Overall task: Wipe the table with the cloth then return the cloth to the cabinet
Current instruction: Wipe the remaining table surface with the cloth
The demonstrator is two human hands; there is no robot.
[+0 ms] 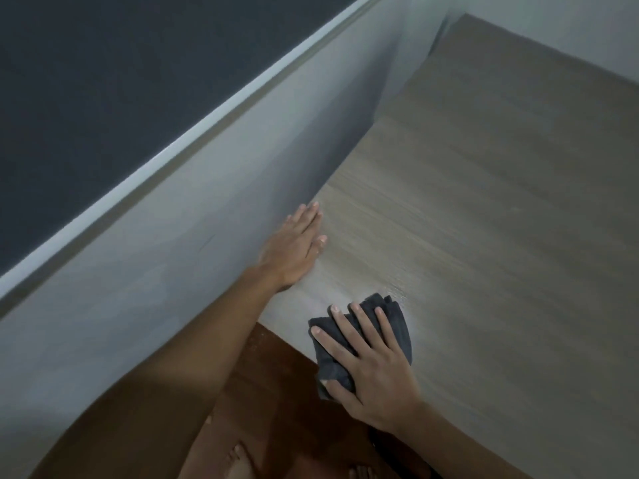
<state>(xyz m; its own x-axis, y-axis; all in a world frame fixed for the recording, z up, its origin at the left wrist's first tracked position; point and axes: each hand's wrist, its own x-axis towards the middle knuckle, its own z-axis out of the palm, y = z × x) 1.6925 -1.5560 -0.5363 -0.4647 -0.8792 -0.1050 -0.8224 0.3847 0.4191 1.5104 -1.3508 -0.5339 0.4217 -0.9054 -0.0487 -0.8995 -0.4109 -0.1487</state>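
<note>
A: Where is the cloth (363,344) kept at this point?

B: It is pressed flat onto the table (501,236) near the front left corner by the right hand (371,371), fingers spread straight over it and the thumb tucked against its near edge. Part of it hangs past the front edge.

A: And the left hand (294,247)?

B: It is laid open along the left edge, fingers straight, nothing held, where the table meets the wall (193,209).

A: How is the wipe best done?

B: Even pressure should be kept and overlapping strokes carried from the left edge toward the far corner, the cloth being drawn fully onto the surface first.

A: Is anything in the way?

B: Only the wall, which hems in strokes on the left. The floor (276,409) and bare feet (238,458) are seen below. No cabinet is in view.
</note>
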